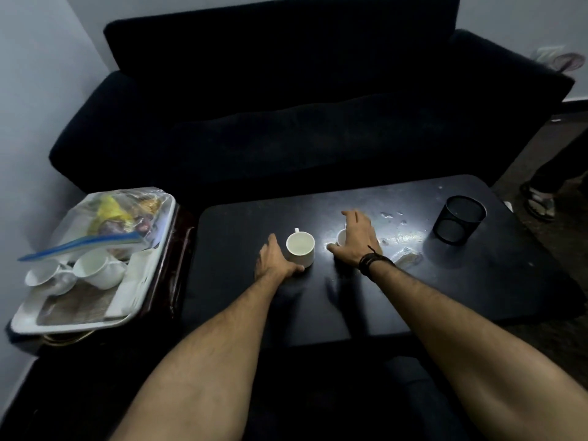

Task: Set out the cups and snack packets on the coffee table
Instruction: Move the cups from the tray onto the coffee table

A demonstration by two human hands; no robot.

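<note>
Two white cups stand upright on the black coffee table (318, 313). My left hand (274, 261) lies against the left side of the nearer cup (300, 249), with the thumb curled round its base. My right hand (358, 240) hovers with its fingers spread over the second cup (341, 238), which is mostly hidden behind it. A white tray (124, 300) on a side stand at the left holds more white cups (95, 269) and a clear zip bag of snack packets (117, 214).
A black mesh pen cup (459, 219) stands at the table's far right, with wet spots (404, 241) between it and my right hand. A dark sofa (302, 106) sits behind the table. A person's sandalled foot (539, 202) is at the right edge.
</note>
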